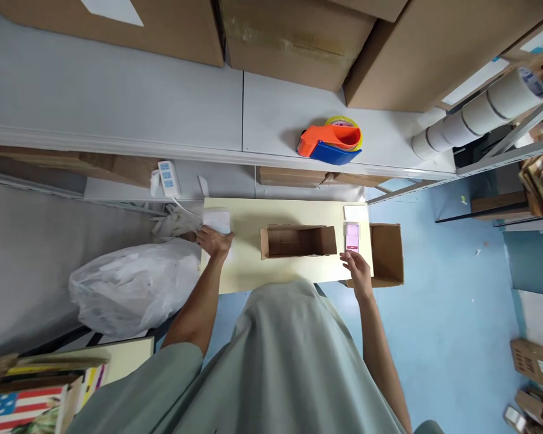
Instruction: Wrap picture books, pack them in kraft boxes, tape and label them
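Note:
I look straight down on a small pale yellow table (248,265). An open brown cardboard box (297,241) lies in its middle. My left hand (213,241) rests at the table's left edge, its fingers curled on a white paper packet (217,219). My right hand (355,265) sits at the right edge, fingers loosely bent, just below a pink and white phone-like item (352,236) that lies flat; it touches the item's near end at most. A white slip (353,212) lies beyond that.
A grey shelf (163,114) above the table carries an orange and blue tape dispenser (330,142) and big cartons (294,42). A white plastic bag (131,283) sits left, a power strip (166,177) behind it. Another carton (387,253) stands right; paper rolls (475,114) lie further right.

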Tool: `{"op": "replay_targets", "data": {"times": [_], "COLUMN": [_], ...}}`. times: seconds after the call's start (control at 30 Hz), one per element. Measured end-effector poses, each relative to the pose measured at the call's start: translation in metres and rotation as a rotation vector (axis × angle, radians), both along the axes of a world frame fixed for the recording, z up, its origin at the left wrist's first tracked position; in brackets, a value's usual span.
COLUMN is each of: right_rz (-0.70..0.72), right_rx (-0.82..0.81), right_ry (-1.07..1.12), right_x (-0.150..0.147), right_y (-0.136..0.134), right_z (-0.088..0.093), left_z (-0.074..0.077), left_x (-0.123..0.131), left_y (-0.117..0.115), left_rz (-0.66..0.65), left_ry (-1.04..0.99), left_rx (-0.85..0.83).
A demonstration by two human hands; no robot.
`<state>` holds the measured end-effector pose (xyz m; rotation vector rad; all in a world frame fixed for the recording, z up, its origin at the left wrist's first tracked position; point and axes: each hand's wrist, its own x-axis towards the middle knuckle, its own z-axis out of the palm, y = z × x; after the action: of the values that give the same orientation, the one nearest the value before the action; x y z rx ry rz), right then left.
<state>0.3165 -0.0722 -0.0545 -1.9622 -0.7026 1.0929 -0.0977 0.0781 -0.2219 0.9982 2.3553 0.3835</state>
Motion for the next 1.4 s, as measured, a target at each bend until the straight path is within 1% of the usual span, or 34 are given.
{"op": "replay_targets", "data": {"times": [0.13,0.2,0.27,0.33,0.4,0.43,0.5,0.6,0.63,0.7,0.77,0.83,0.9,0.93,1.0,1.1,1.17,1.23,1.3,1.4], "right_rz": [0.051,0.079,0.118,0.182,0.258,0.298,0.373,0.483,0.519,0.594,0.635,0.608,0.537,0.51,0.488,0.512,0.536,0.545,0.53,0.501], "right_rx": [0.06,0.099,0.136,0.159,0.17,0.176,0.201,0.256,0.275,0.309,0.333,0.327,0.275,0.238,0.169,0.101,0.089,0.1,0.108,0.112], "right_ry": [0.026,0.06,0.117,0.189,0.256,0.285,0.338,0.434,0.46,0.487,0.469,0.405,0.361,0.373,0.478,0.7,0.787,0.797,0.757,0.661], "right_x": [-0.01,-0.017,-0.025,-0.034,-0.044,-0.05,-0.062,-0.077,-0.08,-0.083,-0.082,-0.078,-0.074,-0.071,-0.066,-0.056,-0.048,-0.04,-0.031,-0.018], "right_y": [0.011,0.021,0.033,0.045,0.056,0.061,0.068,0.073,0.074,0.073,0.071,0.07,0.069,0.068,0.067,0.063,0.061,0.06,0.061,0.066], "right_z": [0.009,0.016,0.022,0.027,0.029,0.029,0.032,0.042,0.047,0.059,0.067,0.069,0.065,0.061,0.054,0.048,0.047,0.048,0.049,0.047], "left_z": [0.014,0.026,0.041,0.063,0.09,0.105,0.137,0.178,0.188,0.203,0.213,0.218,0.222,0.223,0.226,0.228,0.229,0.231,0.233,0.234], "left_x": [-0.012,-0.017,-0.018,-0.016,-0.009,-0.004,0.012,0.043,0.055,0.078,0.099,0.118,0.134,0.14,0.152,0.165,0.173,0.181,0.188,0.193], "left_y": [0.008,0.008,0.003,-0.005,-0.015,-0.021,-0.031,-0.045,-0.049,-0.056,-0.062,-0.068,-0.074,-0.076,-0.081,-0.087,-0.089,-0.089,-0.088,-0.082], "left_rz": [0.13,0.161,0.167,0.216,0.256,0.249,0.186,0.11,0.089,0.054,0.029,0.003,-0.029,-0.04,-0.047,-0.059,-0.086,-0.106,-0.111,-0.134], "left_ry": [-0.157,-0.23,-0.275,-0.441,-0.709,-0.834,-0.997,-1.088,-1.108,-1.145,-1.175,-1.205,-1.243,-1.261,-1.29,-1.294,-1.268,-1.229,-1.194,-1.158], "left_rx": [0.027,0.043,0.074,0.165,0.3,0.36,0.443,0.496,0.496,0.474,0.443,0.407,0.359,0.333,0.292,0.254,0.229,0.208,0.213,0.293]}}
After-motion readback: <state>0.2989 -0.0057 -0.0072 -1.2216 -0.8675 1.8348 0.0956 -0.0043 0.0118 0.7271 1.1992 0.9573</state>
